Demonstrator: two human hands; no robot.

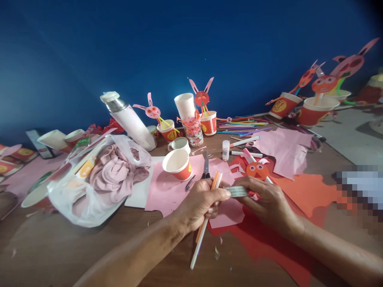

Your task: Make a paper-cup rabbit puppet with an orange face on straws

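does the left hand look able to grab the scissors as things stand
Probably not without letting go: the left hand is near the scissors, but it is closed around the orange and white straws.

White straw (pixel 198 245) and orange straw (pixel 215 181) aslant together, greyish printed strip (pixel 238 191) beside.

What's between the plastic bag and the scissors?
The head view shows a paper cup on pink paper, a white sheet, and a small dark thing near the scissors.
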